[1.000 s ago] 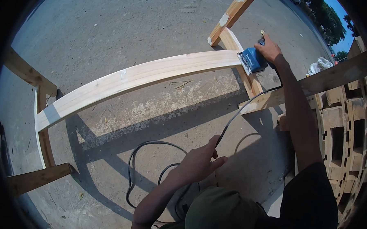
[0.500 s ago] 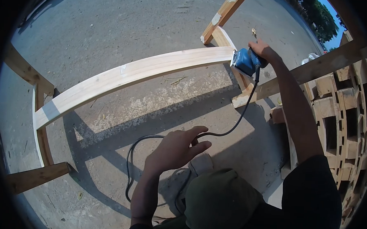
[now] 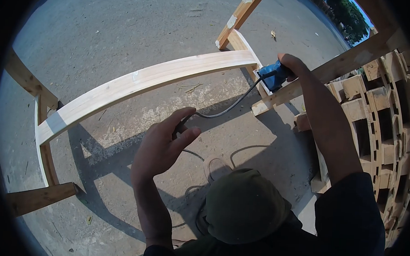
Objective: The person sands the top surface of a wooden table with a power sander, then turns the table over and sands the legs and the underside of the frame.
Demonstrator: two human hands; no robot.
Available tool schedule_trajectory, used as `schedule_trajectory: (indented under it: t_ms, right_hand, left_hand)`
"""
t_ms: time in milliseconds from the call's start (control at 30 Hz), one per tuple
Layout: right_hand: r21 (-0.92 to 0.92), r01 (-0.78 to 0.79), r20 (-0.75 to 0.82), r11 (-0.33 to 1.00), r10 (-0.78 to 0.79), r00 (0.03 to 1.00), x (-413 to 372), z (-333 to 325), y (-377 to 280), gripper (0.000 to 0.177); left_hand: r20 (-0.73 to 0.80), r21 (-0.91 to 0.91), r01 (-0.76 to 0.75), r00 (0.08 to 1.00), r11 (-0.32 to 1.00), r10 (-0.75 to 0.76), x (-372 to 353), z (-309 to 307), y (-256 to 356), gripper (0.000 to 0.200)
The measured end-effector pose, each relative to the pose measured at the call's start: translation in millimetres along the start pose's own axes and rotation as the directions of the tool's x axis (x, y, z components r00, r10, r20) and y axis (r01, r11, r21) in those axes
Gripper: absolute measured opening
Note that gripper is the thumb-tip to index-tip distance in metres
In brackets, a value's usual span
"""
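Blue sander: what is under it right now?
The blue sander, gripped by the right hand, sits over the right end of the plank and a trestle leg. Whether its pad touches wood is hidden.

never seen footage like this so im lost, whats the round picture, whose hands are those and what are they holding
There is no machine here. A person wears a camera on the head, and its wide lens looks down at their own two hands. That lens bends straight lines and darkens the corners.

The right hand grips a blue sander at the right end of a long pale plank. The left hand is raised and pinches the sander's black cord.

The plank lies across wooden trestles on paved ground. Stacked pallets stand at the right, and a green cap shows at the bottom.
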State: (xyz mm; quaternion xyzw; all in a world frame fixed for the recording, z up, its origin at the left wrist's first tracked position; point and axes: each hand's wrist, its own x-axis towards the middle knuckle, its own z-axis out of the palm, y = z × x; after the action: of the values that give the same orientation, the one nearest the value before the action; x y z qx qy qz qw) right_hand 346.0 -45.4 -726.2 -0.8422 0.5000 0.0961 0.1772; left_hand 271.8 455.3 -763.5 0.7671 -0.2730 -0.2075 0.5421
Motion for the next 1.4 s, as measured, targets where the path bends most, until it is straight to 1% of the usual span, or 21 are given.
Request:
schedule_trajectory:
  t_ms: [33, 100, 167, 200, 233, 267, 500, 600, 667, 733, 767, 833, 867, 933, 967, 1033, 1167, 1233, 1300, 1333, 1400]
  right_hand:
    - [-0.024, -0.025, 0.02, 0.999, 0.025, 0.999, 5.7, -1.9, -8.7, 0.051]
    - [-0.046, -0.077, 0.059, 0.996, 0.08, 0.995, 15.5, 7.4, 8.0, 0.051]
    - [0.039, -0.092, 0.025, 0.995, 0.091, 0.996, 21.4, -1.2, -0.3, 0.052]
    - [-0.002, -0.108, 0.045, 0.994, 0.107, 0.993, 19.3, -5.2, 0.3, 0.05]
    - [-0.006, -0.101, 0.044, 0.995, 0.101, 0.994, 19.5, -6.1, 0.5, 0.05]
    - [0.005, -0.108, 0.055, 0.994, 0.107, 0.993, 14.9, -5.6, 4.0, 0.049]
    - [0.096, -0.096, 0.056, 0.991, 0.091, 0.994, 19.5, -3.8, -6.3, 0.043]
    - [0.112, -0.068, 0.07, 0.991, 0.06, 0.996, 20.7, -4.0, -12.0, 0.042]
    - [0.121, -0.044, 0.064, 0.992, 0.036, 0.997, 24.0, -3.6, -16.4, 0.043]
    - [0.15, -0.074, 0.15, 0.986, 0.052, 0.987, 37.1, -2.9, -26.9, 0.043]
    - [0.152, -0.07, 0.152, 0.986, 0.047, 0.987, 40.8, -3.9, -33.0, 0.043]
    - [0.126, 0.026, 0.163, 0.992, -0.047, 0.986, 45.8, -2.9, -41.9, 0.046]
    - [0.123, 0.033, 0.164, 0.992, -0.053, 0.985, 40.8, -2.9, -48.6, 0.046]
    - [0.076, 0.202, 0.106, 0.976, -0.209, 0.972, 30.1, -2.5, -59.4, 0.047]
    - [0.074, 0.211, 0.111, 0.975, -0.218, 0.97, 23.0, -1.8, -65.8, 0.047]
    - [0.076, 0.345, 0.104, 0.935, -0.352, 0.93, 7.8, -0.3, -74.6, 0.05]
    - [0.052, 0.444, 0.164, 0.895, -0.446, 0.88, -19.3, 2.8, -88.1, 0.049]
    - [0.004, 0.544, 0.183, 0.839, -0.535, 0.825, -16.1, 9.4, -94.0, 0.048]
    - [-0.047, 0.609, 0.155, 0.792, -0.596, 0.788, -25.7, 19.5, -108.1, 0.045]
    - [-0.034, 0.639, 0.179, 0.768, -0.624, 0.76, -34.6, 27.2, -117.9, 0.045]
    - [-0.084, 0.672, 0.151, 0.736, -0.658, 0.738, -59.1, 37.6, -135.9, 0.046]
  left_hand:
    - [-0.011, 0.018, -0.007, 1.0, 1.0, 0.007, 0.3, -2.8, 1.4, 0.052]
    - [-0.009, 0.001, -0.007, 1.0, 1.0, 0.007, -2.9, -2.7, 3.6, 0.053]
    - [-0.054, -0.012, -0.03, 0.998, 0.999, 0.03, -3.7, -8.5, 10.2, 0.053]
    - [-0.042, 0.02, -0.03, 0.999, 0.999, 0.031, -5.2, -11.2, 15.3, 0.054]
    - [-0.022, 0.052, -0.029, 0.999, 0.998, 0.03, -5.6, -12.5, 16.9, 0.054]
    - [-0.011, 0.004, -0.035, 0.999, 0.999, 0.035, -5.1, -12.1, 12.9, 0.054]
    - [-0.048, 0.006, -0.01, 0.999, 1.0, 0.01, -2.6, -13.2, 1.2, 0.054]
    - [-0.024, -0.031, 0.048, 0.999, 0.998, -0.048, -1.6, -13.4, -0.6, 0.05]
    - [-0.027, -0.009, 0.029, 0.999, 1.0, -0.029, -0.3, -14.1, -0.7, 0.054]
    - [-0.028, 0.001, 0.005, 1.0, 1.0, -0.005, 0.3, -13.2, -2.8, 0.054]
    - [-0.026, 0.008, -0.019, 0.999, 1.0, 0.019, 0.3, -12.5, -3.5, 0.054]
    - [-0.01, 0.012, 0.006, 1.0, 1.0, -0.006, 0.3, -12.3, -0.1, 0.054]
    - [0.005, 0.014, 0.028, 1.0, 1.0, -0.028, 0.5, -12.3, 2.3, 0.055]
    - [0.001, 0.011, 0.013, 1.0, 1.0, -0.013, -2.5, -11.7, 6.7, 0.055]
    - [0.0, 0.006, -0.004, 1.0, 1.0, 0.004, -3.9, -11.3, 8.2, 0.055]
    - [0.004, 0.006, -0.007, 1.0, 1.0, 0.007, -4.1, -8.6, 6.5, 0.055]
    - [0.032, 0.055, -0.038, 0.999, 0.998, 0.037, -5.0, -3.5, 5.7, 0.056]
    - [0.015, 0.038, -0.005, 1.0, 0.999, 0.005, -6.2, -1.2, 8.7, 0.056]
    - [0.056, 0.03, -0.097, 0.994, 0.995, 0.096, -4.6, 3.4, 5.0, 0.057]
    - [0.022, 0.047, -0.069, 0.997, 0.996, 0.068, -5.7, 2.2, 7.3, 0.057]
    - [0.09, 0.025, -0.068, 0.994, 0.997, 0.065, -7.9, 1.1, 13.7, 0.057]
